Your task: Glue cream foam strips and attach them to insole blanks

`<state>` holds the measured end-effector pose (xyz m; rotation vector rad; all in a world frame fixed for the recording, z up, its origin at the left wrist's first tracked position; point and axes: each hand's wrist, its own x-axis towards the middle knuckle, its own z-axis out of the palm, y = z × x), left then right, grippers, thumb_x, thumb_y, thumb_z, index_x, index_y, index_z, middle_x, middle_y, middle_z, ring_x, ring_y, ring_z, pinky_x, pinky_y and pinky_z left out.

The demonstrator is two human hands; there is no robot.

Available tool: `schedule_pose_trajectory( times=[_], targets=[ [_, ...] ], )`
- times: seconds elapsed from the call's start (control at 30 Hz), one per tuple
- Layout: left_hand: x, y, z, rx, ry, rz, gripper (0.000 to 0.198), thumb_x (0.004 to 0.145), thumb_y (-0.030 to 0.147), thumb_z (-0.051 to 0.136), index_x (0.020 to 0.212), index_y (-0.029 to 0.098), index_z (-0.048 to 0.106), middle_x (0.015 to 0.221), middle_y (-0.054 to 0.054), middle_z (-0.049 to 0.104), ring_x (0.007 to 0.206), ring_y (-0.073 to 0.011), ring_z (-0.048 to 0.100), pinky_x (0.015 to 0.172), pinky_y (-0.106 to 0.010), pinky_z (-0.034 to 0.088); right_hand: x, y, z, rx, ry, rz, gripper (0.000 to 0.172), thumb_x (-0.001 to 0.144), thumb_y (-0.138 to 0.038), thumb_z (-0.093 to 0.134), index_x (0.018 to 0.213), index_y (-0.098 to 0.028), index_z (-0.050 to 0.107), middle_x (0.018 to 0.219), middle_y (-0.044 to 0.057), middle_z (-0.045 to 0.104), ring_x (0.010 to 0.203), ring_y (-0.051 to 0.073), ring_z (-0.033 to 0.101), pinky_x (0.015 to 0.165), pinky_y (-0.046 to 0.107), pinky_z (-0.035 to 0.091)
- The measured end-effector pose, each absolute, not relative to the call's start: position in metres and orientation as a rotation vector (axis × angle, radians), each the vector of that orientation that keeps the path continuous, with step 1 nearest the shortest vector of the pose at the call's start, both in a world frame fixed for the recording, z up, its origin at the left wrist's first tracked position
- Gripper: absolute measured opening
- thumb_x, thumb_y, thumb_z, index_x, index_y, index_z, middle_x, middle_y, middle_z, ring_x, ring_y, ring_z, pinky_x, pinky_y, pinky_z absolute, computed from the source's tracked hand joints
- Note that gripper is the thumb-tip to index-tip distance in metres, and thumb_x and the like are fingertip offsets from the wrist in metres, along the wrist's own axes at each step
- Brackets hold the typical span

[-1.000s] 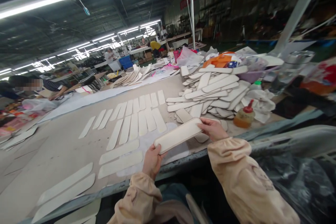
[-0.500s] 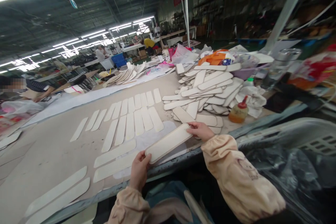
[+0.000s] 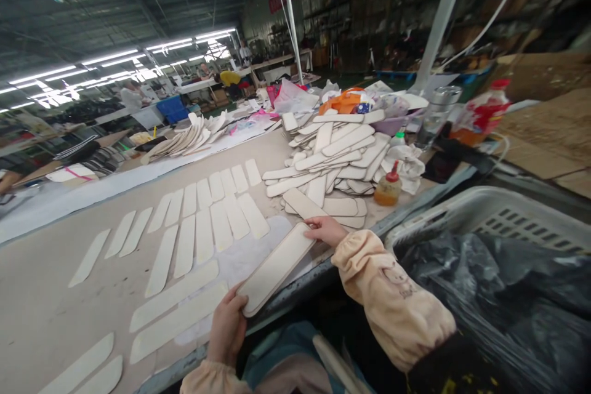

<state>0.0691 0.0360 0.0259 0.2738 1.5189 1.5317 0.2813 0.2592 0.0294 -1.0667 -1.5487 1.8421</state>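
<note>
Holding: both hands carry one long pale strip (image 3: 276,268), round-ended with a raised rim, slanting from near left up to far right.
Left hand: the left hand (image 3: 227,326) is closed on the strip's near end, thumb on the top face.
Right hand: the right hand (image 3: 325,229) is closed on the far end, fingers curled over its edge.
Where the strip is: lifted above the front edge (image 3: 302,283) of the surface (image 3: 55,308), over a white sheet (image 3: 249,249); its near end overhangs that edge toward the body.
Just changed: against a second ago the strip slants more steeply and its near end sits lower, with the left hand now below the edge line. Some of that shift may only be the head camera swinging right.
What it means for the work in hand: the grip at both ends is unchanged, so the strip stays under two-handed control.
Edges: the pile (image 3: 332,157) of like strips begins just beyond the right hand, with a red-capped bottle (image 3: 388,188) beside it. A basket (image 3: 484,209) holding a black bag (image 3: 484,295) stands close to the right sleeve (image 3: 392,301).
Open room: rows (image 3: 217,221) of flat strips fill the middle, and bare surface shows to their left.
</note>
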Motion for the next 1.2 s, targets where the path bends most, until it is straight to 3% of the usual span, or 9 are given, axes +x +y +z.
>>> schedule_pose_trajectory(
  times=[0.23,0.4,0.57,0.7,0.8,0.93,1.07,1.2],
  targets=[
    [0.071,0.037,0.029,0.108,1.558,1.543,0.058,0.052,0.006,0.052,0.109,0.012,0.058,0.082,-0.005,0.067,0.071,-0.0163,0.063,0.061,-0.024,0.050,0.277,0.260,0.030,-1.076,-1.558,1.843,0.041,0.062,-0.019,0.074,0.102,-0.013,0.067,0.062,-0.004,0.056,0.053,0.009,0.049,0.049,0.019,0.038],
    [0.077,0.038,0.037,0.117,1.521,1.549,0.068,0.052,0.003,0.049,0.119,0.015,0.052,0.091,-0.005,0.067,0.076,-0.0173,0.065,0.060,-0.024,0.051,0.277,0.261,0.028,-1.057,-1.523,1.857,0.039,0.059,-0.020,0.075,0.097,-0.015,0.070,0.072,-0.001,0.065,0.060,0.011,0.055,0.052,0.020,0.040],
    [0.077,0.033,0.042,0.131,1.314,1.499,0.043,0.070,0.018,0.060,0.113,0.016,0.055,0.111,-0.009,0.064,0.096,-0.0240,0.063,0.077,-0.034,0.054,0.278,0.266,0.026,-0.984,-1.430,1.892,0.032,0.058,-0.028,0.075,0.087,-0.015,0.071,0.073,0.000,0.066,0.064,0.013,0.057,0.056,0.021,0.043],
    [0.076,0.032,0.043,0.152,1.459,1.322,0.035,0.077,0.033,0.063,0.102,0.011,0.056,0.104,-0.018,0.066,0.092,-0.0274,0.066,0.071,-0.032,0.054,0.278,0.267,0.029,-0.930,-1.348,1.964,0.033,0.054,-0.032,0.077,0.081,-0.014,0.070,0.070,0.000,0.065,0.064,0.014,0.058,0.059,0.023,0.046],
    [0.076,0.035,0.041,0.164,1.600,1.339,0.026,0.079,0.031,0.062,0.094,0.012,0.056,0.098,-0.017,0.067,0.084,-0.0237,0.068,0.062,-0.025,0.053,0.279,0.265,0.032,-0.912,-1.315,2.001,0.033,0.051,-0.033,0.078,0.076,-0.013,0.068,0.065,-0.001,0.063,0.059,0.012,0.056,0.055,0.021,0.044],
    [0.073,0.037,0.039,0.102,1.550,1.451,0.014,0.077,0.022,0.063,0.086,0.014,0.057,0.092,-0.010,0.068,0.083,-0.0211,0.068,0.068,-0.024,0.054,0.282,0.263,0.037,-0.882,-1.291,2.063,0.037,0.051,-0.036,0.080,0.077,-0.013,0.067,0.069,0.000,0.063,0.063,0.013,0.056,0.059,0.022,0.045],
    [0.072,0.039,0.039,0.150,1.507,1.540,0.023,0.070,0.014,0.066,0.092,0.014,0.059,0.100,-0.009,0.066,0.085,-0.0199,0.067,0.072,-0.025,0.055,0.284,0.261,0.045,-0.868,-1.323,2.065,0.043,0.052,-0.040,0.080,0.083,-0.012,0.067,0.072,0.001,0.062,0.066,0.013,0.055,0.060,0.022,0.044],
    [0.075,0.037,0.047,0.180,1.693,1.476,0.030,0.075,0.032,0.067,0.100,0.016,0.061,0.102,-0.009,0.064,0.092,-0.0226,0.064,0.073,-0.030,0.055,0.284,0.255,0.045,-0.848,-1.457,2.014,0.044,0.057,-0.048,0.076,0.082,-0.013,0.067,0.071,0.002,0.060,0.065,0.013,0.052,0.056,0.022,0.040]
  ],
)
